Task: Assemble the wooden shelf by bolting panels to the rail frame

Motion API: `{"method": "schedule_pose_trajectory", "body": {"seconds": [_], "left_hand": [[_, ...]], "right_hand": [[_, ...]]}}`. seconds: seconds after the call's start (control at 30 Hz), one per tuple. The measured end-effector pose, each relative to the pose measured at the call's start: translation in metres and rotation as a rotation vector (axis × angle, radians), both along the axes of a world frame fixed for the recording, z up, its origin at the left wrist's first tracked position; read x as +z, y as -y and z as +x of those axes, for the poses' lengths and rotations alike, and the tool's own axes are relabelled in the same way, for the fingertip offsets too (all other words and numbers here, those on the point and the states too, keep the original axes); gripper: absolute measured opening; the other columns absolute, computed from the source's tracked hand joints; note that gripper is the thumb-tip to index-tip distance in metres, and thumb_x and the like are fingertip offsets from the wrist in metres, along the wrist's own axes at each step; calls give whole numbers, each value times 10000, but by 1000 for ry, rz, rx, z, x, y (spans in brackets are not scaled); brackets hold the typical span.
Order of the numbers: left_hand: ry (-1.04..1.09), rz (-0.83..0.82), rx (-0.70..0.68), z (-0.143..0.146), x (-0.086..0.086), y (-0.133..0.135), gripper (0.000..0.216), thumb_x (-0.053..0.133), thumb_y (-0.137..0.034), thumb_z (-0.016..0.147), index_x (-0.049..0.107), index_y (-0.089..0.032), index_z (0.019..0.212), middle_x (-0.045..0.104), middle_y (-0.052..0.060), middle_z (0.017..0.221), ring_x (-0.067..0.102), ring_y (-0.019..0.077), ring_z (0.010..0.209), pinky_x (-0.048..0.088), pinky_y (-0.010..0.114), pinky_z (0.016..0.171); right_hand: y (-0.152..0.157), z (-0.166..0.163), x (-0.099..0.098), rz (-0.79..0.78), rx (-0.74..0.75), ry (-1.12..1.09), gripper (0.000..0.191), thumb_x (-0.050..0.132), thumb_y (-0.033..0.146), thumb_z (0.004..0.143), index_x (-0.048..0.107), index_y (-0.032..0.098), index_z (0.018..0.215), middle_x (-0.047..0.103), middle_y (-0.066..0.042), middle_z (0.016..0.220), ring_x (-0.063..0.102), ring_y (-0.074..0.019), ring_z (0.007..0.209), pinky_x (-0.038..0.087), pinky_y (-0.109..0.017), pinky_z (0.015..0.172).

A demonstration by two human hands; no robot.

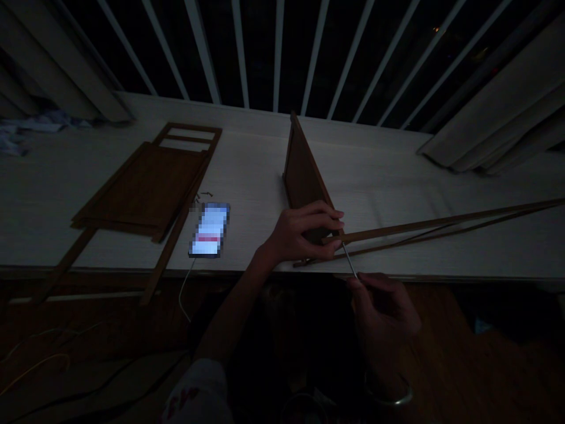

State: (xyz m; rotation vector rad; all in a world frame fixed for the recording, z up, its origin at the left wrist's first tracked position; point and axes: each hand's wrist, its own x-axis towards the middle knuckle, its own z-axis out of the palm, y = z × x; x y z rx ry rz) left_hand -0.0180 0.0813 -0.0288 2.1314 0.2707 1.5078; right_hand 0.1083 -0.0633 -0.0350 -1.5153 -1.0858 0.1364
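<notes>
1. The left hand [304, 232] is clamped on a corner of the wooden frame [424, 224], thumb below and fingers above; the frame's long bars run out from this hand to the right and slightly away.
2. The brown panel [304, 171] stands tilted on edge just beyond the left hand, its long axis leading forward and a little left.
3. The right hand [384, 309], lower and nearer the body, is closed around a thin metal tool [349, 260]; its grip end is hidden in the fingers.
4. The key relation, I judge: the tool's axis slants forward and left from the right hand to the held corner, right by the left fingertips. Whether its tip is seated, I cannot tell.
5. Left of the left hand, on the bench [256, 176], lie a phone [209, 229], small screws [206, 194] and another wooden frame with a panel [145, 185].
</notes>
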Motion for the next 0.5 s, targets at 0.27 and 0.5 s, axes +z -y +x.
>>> {"method": "schedule_pose_trajectory", "body": {"seconds": [0.27,0.5], "left_hand": [[5,10,-3,0,0,0,226,669,-208,673,611,-148,883,627,48,928,624,121,907,521,224,742],[5,11,5,0,0,0,224,667,-207,671,615,-144,880,631,53,931,627,118,892,520,219,737]], "right_hand": [[1,-3,3,-54,35,-54,127,733,243,658,624,182,682,628,14,621,584,-119,561,478,-246,546],[-1,-3,4,-64,58,-59,131,721,254,667,613,181,671,613,17,600,571,-116,545,474,-240,527]]}}
